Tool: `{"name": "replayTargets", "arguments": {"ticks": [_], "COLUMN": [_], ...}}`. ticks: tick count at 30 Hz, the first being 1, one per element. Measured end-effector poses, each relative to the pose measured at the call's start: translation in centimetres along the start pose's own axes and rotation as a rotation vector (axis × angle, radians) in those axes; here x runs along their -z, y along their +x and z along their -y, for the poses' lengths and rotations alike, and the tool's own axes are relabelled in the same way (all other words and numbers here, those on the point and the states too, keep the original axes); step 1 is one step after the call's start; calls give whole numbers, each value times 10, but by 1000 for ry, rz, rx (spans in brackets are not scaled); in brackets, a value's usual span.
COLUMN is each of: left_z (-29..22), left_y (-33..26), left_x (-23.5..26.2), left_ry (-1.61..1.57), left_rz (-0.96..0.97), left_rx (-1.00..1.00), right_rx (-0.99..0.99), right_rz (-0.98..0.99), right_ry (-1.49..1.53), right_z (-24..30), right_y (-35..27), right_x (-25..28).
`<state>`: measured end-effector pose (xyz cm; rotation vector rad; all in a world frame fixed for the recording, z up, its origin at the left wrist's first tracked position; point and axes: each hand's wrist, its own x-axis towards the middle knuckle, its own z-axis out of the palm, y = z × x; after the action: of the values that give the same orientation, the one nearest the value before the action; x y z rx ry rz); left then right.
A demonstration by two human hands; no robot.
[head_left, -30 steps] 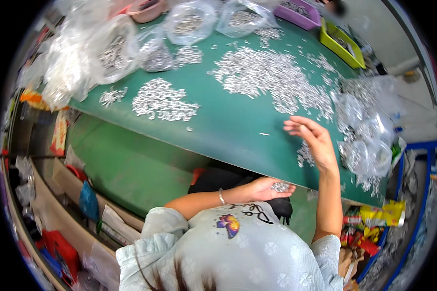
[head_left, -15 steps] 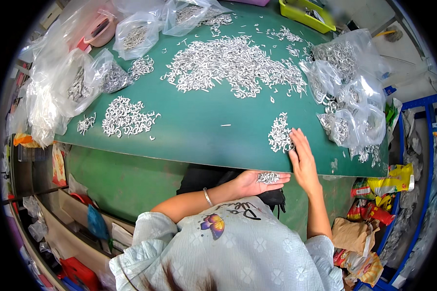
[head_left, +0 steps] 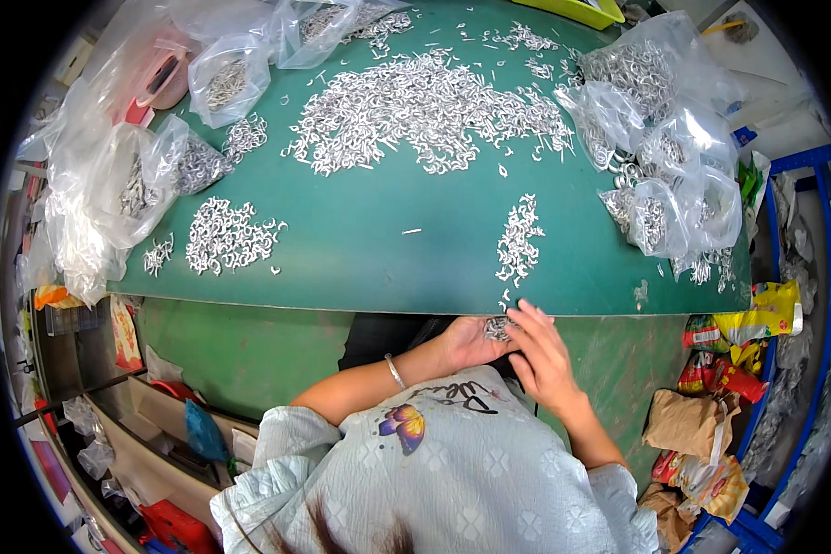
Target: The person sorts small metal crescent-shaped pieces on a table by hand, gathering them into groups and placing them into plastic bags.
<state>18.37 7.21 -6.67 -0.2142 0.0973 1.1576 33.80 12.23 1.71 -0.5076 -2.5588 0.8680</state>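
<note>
My left hand [head_left: 468, 343] is cupped palm up just below the table's near edge, with a heap of small silvery curved metal pieces [head_left: 499, 329] in it. Over its fingertips reaches my right hand [head_left: 547, 358], fingers stretched out at the edge and partly covering the left one. From there a narrow pile of the same pieces [head_left: 519, 242] runs back over the green table [head_left: 369, 249], a few lying close to the edge. Whether a piece sits under the right fingers is hidden.
A large spread of metal pieces [head_left: 425, 115] covers the far middle, and a smaller pile [head_left: 226, 237] lies left. Clear plastic bags of metal parts stand left [head_left: 198, 162] and right [head_left: 660, 152]. One straight piece [head_left: 412, 231] lies mid-table. A blue rack [head_left: 826, 249] stands at right.
My right hand has moved from beside the small pile toward me, down to the left hand. The pile is now stretched toward the edge. The view has shifted slightly.
</note>
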Motion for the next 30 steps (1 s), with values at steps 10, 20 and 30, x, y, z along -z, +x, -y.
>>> {"name": "replayTargets", "arguments": {"ticks": [10, 20, 30], "left_z": [2, -1, -1], "left_y": [-2, -6, -2], "left_x": [34, 19, 45], "left_ry": [-106, -95, -70], "left_rz": [99, 66, 162], "left_rx": [-26, -31, 13], "right_rx": [-29, -4, 51], "right_rz": [-23, -322, -133], "right_ry": [-126, -218, -172], "right_z": [1, 2, -4], "right_y": [14, 27, 4], "right_x": [-8, -9, -22]}}
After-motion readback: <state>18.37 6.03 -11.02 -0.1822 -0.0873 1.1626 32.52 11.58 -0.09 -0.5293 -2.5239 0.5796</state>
